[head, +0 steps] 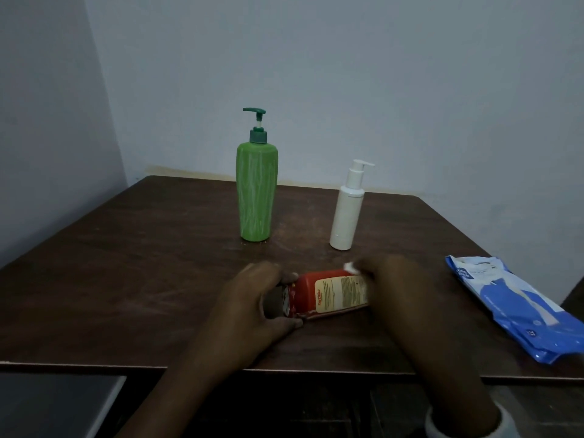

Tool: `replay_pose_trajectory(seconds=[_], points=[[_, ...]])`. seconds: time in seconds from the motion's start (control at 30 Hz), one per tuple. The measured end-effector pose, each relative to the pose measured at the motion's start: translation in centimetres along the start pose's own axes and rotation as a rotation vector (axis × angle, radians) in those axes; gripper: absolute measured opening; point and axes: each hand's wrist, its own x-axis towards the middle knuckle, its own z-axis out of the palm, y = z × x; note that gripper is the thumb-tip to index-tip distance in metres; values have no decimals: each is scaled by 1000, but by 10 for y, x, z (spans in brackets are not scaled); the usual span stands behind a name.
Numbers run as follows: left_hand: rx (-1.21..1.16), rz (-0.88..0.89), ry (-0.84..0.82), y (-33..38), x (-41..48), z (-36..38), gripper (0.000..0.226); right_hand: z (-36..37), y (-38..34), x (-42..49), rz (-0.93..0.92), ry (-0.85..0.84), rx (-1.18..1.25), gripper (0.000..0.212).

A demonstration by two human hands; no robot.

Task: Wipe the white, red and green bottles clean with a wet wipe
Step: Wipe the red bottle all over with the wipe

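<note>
The red bottle [328, 294] lies on its side near the front of the dark wooden table [142, 263], its cream label facing up. My left hand [252, 298] grips its cap end, fingers curled round it. My right hand [398, 282] covers the bottle's other end and holds a white wet wipe [352, 267], of which only a small corner shows. The green pump bottle [256, 184] stands upright further back. To its right the white pump bottle [347, 213] also stands upright.
A blue pack of wet wipes [518, 305] lies flat at the table's right edge. Pale walls close the table in at the back and left. A grey surface [57, 403] sits below the table's front left edge.
</note>
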Motion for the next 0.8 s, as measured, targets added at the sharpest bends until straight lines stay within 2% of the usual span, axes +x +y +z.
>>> replay_pose_trajectory(seconds=[0.03,0.1,0.23,0.3,0.37,0.47,0.6,0.8], points=[[0,-3,-6,0,0,0,60,-9,5,0,63,-99,-45,55],[6,5,-11,0,1,2,62,-20,16,4,125,-98,-138,63],[26,-3,-19,-1,1,2,68,18,11,7,-24,-66,-153,45],[30,-2,-24,-1,1,2,69,34,10,7,-155,163,-64,38],[24,-1,-18,-1,2,3,69,40,3,2,-382,312,-15,37],[25,-21,-18,-2,2,3,69,22,9,0,-307,344,83,36],[14,-41,-11,-3,2,5,71,3,41,3,-328,294,-99,31],[-26,-101,-14,-1,3,4,71,4,65,10,-295,265,-53,32]])
